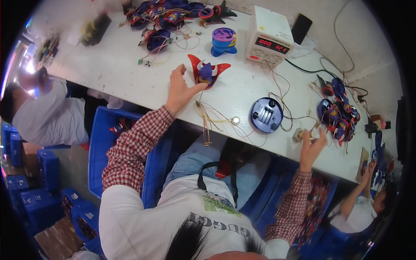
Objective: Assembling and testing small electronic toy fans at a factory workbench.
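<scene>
My left hand (180, 91) is open beside a red, purple and white winged toy part (207, 74); its thumb reaches the part's lower edge, and whether it touches cannot be told. Thin yellow and red wires (206, 113) trail from the part toward the table's front edge. My right hand (313, 149) is raised at the front edge with its fingers bent and apart, and nothing shows clearly between them. Next to its fingertips is a small block with a yellowish piece (298, 134). Between my hands lies a round dark blue base (266, 115) with slots, wired at its right.
A white power supply (269, 37) stands at the back, beside a blue-purple round toy (224, 41) and a black phone (301, 28). Wired toy parts are heaped at back left (158, 39) and right (337, 110). Blue bins (97, 151) flank my legs. Co-workers sit on both sides.
</scene>
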Motion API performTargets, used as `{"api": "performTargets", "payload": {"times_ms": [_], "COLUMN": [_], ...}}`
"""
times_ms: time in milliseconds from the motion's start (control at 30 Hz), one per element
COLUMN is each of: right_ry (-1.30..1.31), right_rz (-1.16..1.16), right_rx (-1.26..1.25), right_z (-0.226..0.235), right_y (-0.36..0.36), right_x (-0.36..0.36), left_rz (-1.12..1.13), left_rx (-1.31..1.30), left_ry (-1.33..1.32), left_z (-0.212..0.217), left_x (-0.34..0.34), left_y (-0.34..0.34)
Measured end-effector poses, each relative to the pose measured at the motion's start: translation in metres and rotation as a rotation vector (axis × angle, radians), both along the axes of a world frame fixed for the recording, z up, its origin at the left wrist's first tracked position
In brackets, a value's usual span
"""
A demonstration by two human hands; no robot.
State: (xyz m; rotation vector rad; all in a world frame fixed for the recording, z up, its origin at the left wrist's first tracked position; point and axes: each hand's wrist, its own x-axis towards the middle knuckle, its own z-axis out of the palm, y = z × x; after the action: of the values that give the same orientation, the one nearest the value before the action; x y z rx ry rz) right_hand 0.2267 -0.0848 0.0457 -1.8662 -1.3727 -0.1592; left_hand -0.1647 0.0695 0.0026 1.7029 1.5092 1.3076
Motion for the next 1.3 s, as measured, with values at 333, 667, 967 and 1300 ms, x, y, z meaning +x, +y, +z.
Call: {"api": "performTargets", "payload": {"times_ms": [333, 667, 967, 1300], "right_ry": [-0.041, 0.679, -0.056, 0.270], "right_rz": [0.752, 0.624, 0.122, 0.183], "right_rx": [-0.313, -0.233, -0.145, -0.084], "right_z": [-0.023, 0.008, -0.012, -0.015], "right_y": [0.094, 0.084, 0.062, 0.057], "right_x": [-0.251, -0.186, -0.075, -0.100], "left_rz": [-0.114, -0.467, -0.776, -0.552], "left_rx": [-0.194, -0.398, -0.495, -0.211], "left_ry": [-0.075, -0.916, -0.617, -0.139], "left_z": [-0.010, 0.019, 0.017, 0.014], "left_x": [0.020, 0.027, 0.133, 0.139], "left_y": [0.030, 0.021, -0.011, -0.031]}}
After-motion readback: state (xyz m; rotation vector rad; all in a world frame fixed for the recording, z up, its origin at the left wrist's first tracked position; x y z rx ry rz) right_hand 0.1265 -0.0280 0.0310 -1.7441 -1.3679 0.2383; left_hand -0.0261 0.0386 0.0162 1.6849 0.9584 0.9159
